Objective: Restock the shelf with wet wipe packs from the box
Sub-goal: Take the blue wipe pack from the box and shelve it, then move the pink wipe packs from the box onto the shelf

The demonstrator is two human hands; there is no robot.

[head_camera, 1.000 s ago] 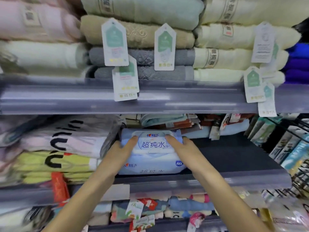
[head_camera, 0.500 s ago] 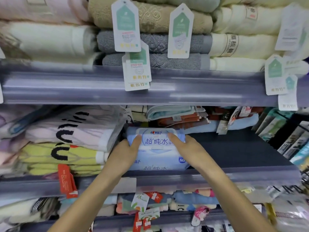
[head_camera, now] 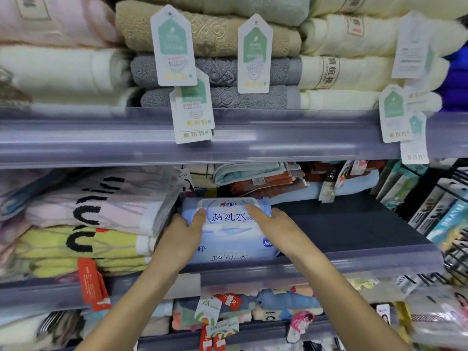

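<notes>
1. Head view, at centre: left hand and right hand both clasped on the upper wet wipe pack, thumbs laid over its printed top face, remaining fingers hidden around its left and right ends.
2. Held between the two hands, pale blue and white, with blue characters on the lid label.
3. Resting directly on a second wet wipe pack of the same design, flat on the middle shelf, near its front edge.
4. Just left of the packs: folded towels in pink and yellow with black letters, stacked, the side of the stack touching or nearly touching the upper pack.
5. To the right: bare dark shelf surface, well apart from any stock.
6. Behind the packs: folded cloths in teal and rust, piled toward the back.
7. Along the front: clear price rail, forearms crossing over it.
8. Above, on the upper shelf: grey towels, a tan towel and cream towels stacked, with green-and-white hang tags dangling over the shelf lip.
9. Far right: wire rack with hanging packets, blurred.
10. Below: small folded cloths with tags on the lower shelf.
</notes>
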